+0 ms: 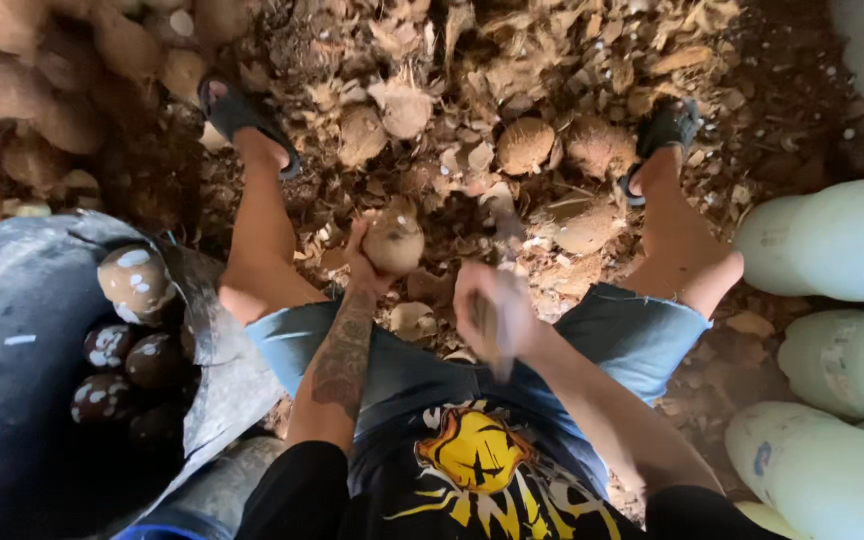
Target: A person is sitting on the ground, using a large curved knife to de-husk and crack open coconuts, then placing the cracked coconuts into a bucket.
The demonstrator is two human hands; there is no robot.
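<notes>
My left hand [364, 262] grips a brown coconut [395, 240] held out between my knees. My right hand [492, 310] is closed around the handle of a blade-like tool [504, 228], blurred with motion, just right of the coconut. I sit with legs spread, in denim shorts and black sandals, above a floor thick with husk scraps [552, 60].
A big dark tub [22, 340] at the left holds several peeled dark coconuts [137, 280]. Unhusked coconuts [22, 90] are piled at the top left. Pale green jugs [832, 240] lie along the right side. Loose coconuts [525, 146] sit among the husk.
</notes>
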